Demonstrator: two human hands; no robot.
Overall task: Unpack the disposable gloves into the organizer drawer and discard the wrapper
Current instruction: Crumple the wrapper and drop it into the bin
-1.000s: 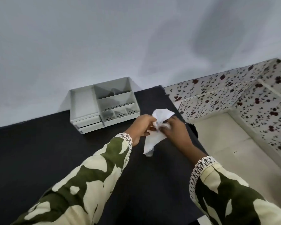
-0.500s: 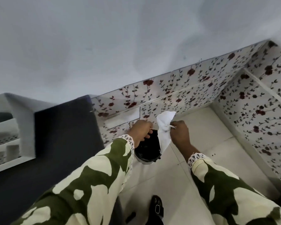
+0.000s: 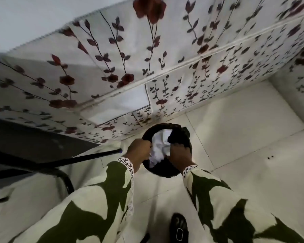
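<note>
Floor-level black bin (image 3: 186, 135) holds the crumpled wrapper (image 3: 159, 148), lengthwise front-to-back, gripped by left hand (image 3: 139, 149) and right hand (image 3: 180, 153).

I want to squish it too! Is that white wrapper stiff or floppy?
Probably floppy: the wrapper is crumpled and folded between both hands over the bin. It looks thin, so likely light, and it may spring back open when let go.
</note>
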